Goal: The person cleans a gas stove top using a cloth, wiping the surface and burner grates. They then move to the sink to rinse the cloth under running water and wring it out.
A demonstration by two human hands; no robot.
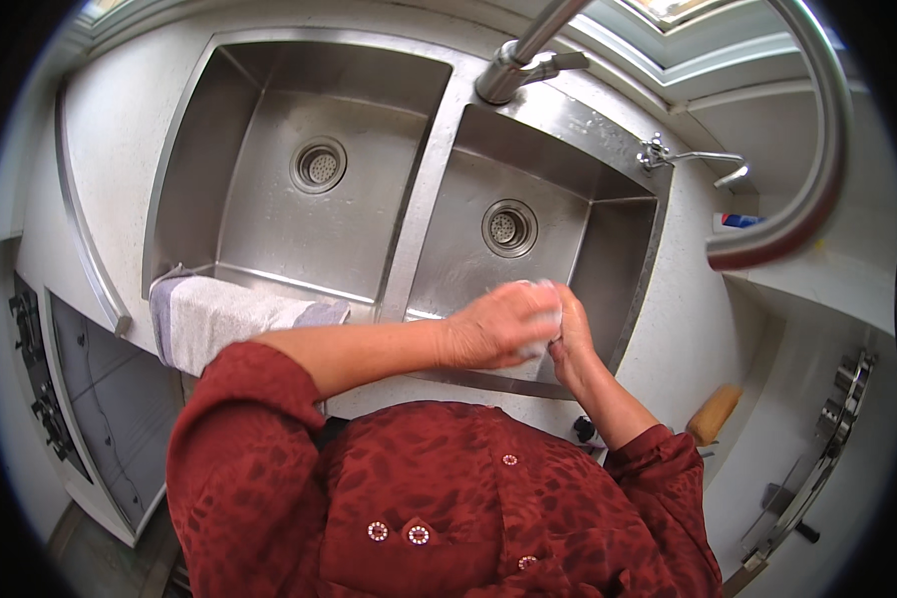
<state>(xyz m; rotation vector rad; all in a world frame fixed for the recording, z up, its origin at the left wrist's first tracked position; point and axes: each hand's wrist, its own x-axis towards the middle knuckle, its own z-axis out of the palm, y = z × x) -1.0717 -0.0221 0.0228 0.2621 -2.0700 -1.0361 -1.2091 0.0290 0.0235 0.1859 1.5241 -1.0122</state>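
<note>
My left hand (501, 327) and my right hand (575, 329) meet over the near part of the right basin (486, 179) of a stainless steel double sink. Between them is a small white item (532, 350), mostly covered by my fingers and blurred. Whether it is cloth or something else, I cannot tell. My left fingers lie across it from the left, and my right hand backs it from the right. The left basin (299, 232) lies beyond my left forearm. A white towel with grey-violet bands (224, 318) hangs over that basin's near edge.
A tall faucet (502, 75) stands behind the divider, its curved spout (830, 149) swung right. A small tap (654, 153) sits at the right rear corner. On the right are a tan elongated object (714, 415) and a metal rack (830, 448). A gas cooktop (48, 411) lies left.
</note>
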